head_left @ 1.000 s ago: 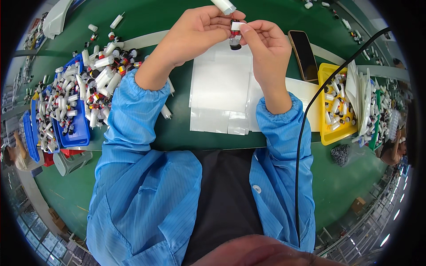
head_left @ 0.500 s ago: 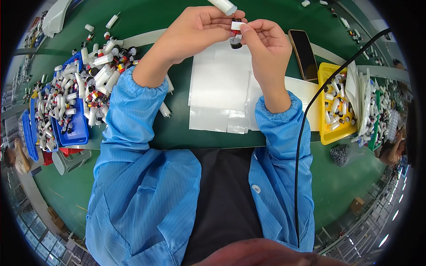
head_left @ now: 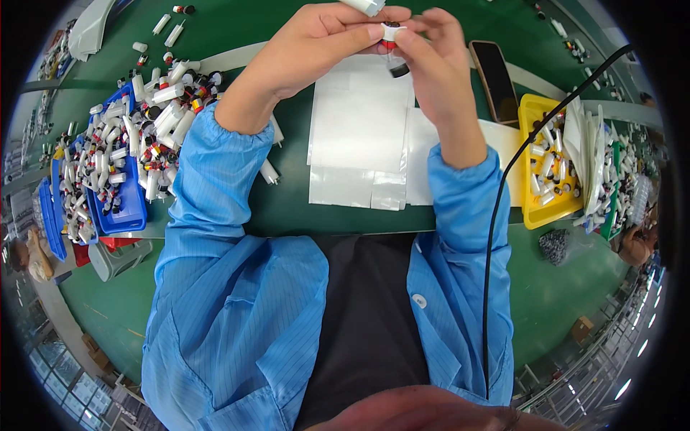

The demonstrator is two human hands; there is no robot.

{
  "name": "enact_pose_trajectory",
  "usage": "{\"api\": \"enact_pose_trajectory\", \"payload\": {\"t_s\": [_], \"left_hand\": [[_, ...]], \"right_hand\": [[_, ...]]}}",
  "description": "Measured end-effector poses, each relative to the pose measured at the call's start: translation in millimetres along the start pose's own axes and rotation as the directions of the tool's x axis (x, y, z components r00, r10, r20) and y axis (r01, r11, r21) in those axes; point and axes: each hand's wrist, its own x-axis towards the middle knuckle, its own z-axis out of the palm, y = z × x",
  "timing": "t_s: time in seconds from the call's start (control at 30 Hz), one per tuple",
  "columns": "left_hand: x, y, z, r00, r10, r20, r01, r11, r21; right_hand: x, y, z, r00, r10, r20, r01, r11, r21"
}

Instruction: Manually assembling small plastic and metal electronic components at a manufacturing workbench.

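Both my hands meet at the top middle over the bench. My left hand (head_left: 305,54) is closed, thumb and fingertips pinching a small cylindrical part (head_left: 389,44) with a white band, a red ring and a black end. A white plastic tube (head_left: 366,5) also lies across the left fingers, cut off by the frame's top. My right hand (head_left: 440,68) presses its thumb against the part's white band from the right; its other fingers are partly smeared by motion. Under the hands lie white sheets (head_left: 352,136) in clear plastic.
To the left, blue bins (head_left: 126,205) overflow with white tubes and small parts (head_left: 169,118). At the right are a phone (head_left: 494,79), a yellow tray (head_left: 535,215) of parts and papers (head_left: 591,154). A black cable (head_left: 496,208) hangs past my right arm.
The white band now sits around the part, where a flat white piece showed before. My right hand has shifted right and up slightly, its fingers moving. The left thumb has come onto the part.
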Motion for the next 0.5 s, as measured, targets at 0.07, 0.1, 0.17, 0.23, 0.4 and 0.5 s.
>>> {"api": "enact_pose_trajectory", "payload": {"t_s": [0.07,0.1,0.17,0.23,0.4,0.5], "left_hand": [[-3.2,0.3,6.5,0.999,0.001,0.051,0.000,0.999,-0.033],[-6.2,-0.7,8.9,0.997,0.003,0.076,0.000,0.999,-0.051],[-12.7,4.3,8.9,0.997,0.057,0.060,-0.063,0.992,0.108],[-28.3,23.6,15.8,0.979,0.153,-0.137,-0.092,0.922,0.376],[-55.7,99.0,-41.7,0.947,0.244,-0.209,-0.002,0.656,0.755],[-40.4,112.0,-130.9,0.941,0.125,-0.314,0.207,0.521,0.828]], "right_hand": [[-5.4,-7.2,6.5,0.969,0.229,0.097,-0.246,0.938,0.245],[-6.9,-10.0,4.1,0.937,0.295,0.189,-0.341,0.892,0.297],[-1.5,1.7,-9.4,0.923,0.231,0.309,-0.334,0.881,0.336],[1.8,5.2,-26.9,0.926,0.263,0.269,-0.319,0.929,0.190],[-26.4,31.0,-4.1,0.937,0.090,0.338,0.293,0.325,-0.899],[-34.1,26.6,7.5,0.921,0.183,0.343,0.291,0.260,-0.921]]}}
